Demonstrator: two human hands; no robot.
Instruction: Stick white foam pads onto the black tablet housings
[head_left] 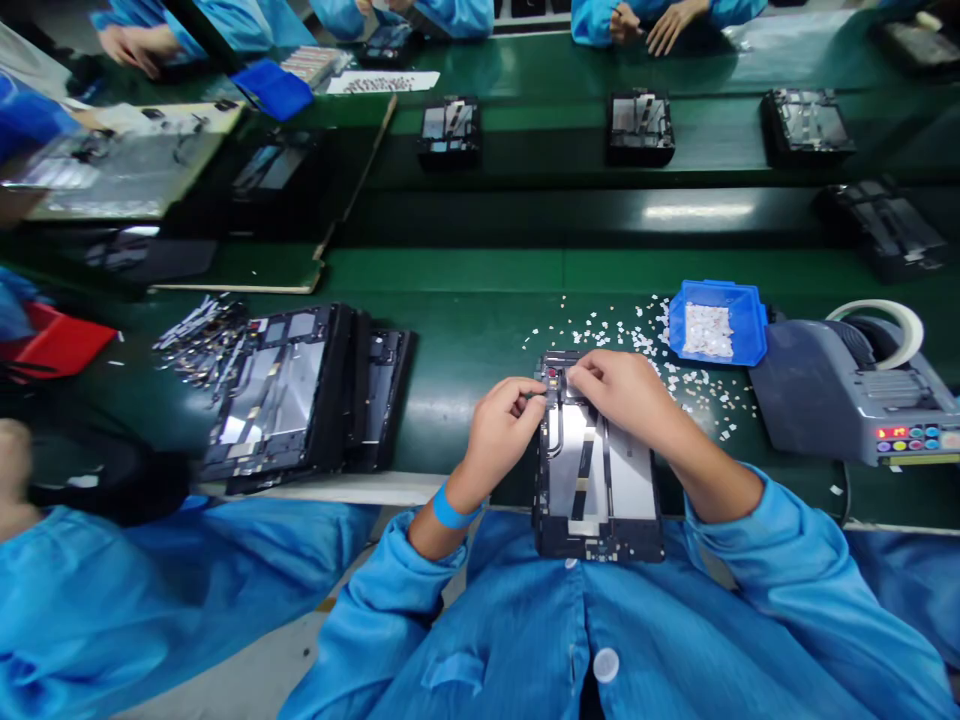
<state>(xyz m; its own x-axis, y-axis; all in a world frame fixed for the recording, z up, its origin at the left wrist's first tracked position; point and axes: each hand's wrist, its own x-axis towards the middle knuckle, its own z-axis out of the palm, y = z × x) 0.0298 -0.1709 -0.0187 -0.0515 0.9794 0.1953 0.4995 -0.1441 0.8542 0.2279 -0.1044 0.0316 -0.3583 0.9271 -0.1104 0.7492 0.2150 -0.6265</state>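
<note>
An opened tablet [634,480] lies in front of me, its lower end over the table's front edge, with silver plates, dark ribbon cables and a black frame showing. My left hand [499,430] is at its upper left edge, thumb and index finger pinched together beside a small red spot. My right hand [619,390] lies over the upper right part, thumb and fingertips closed close to the tablet's surface. Anything between the fingertips of either hand is too small or hidden. Small white pieces [701,390] are scattered behind and right of the tablet.
A blue bin [754,335] of white pieces stands beside a grey tape dispenser [802,400] at right. Stacked opened tablets [300,400] and a heap of small metallic parts [199,340] lie left. More units [641,130] sit on the belt; co-workers' hands [675,25] show beyond.
</note>
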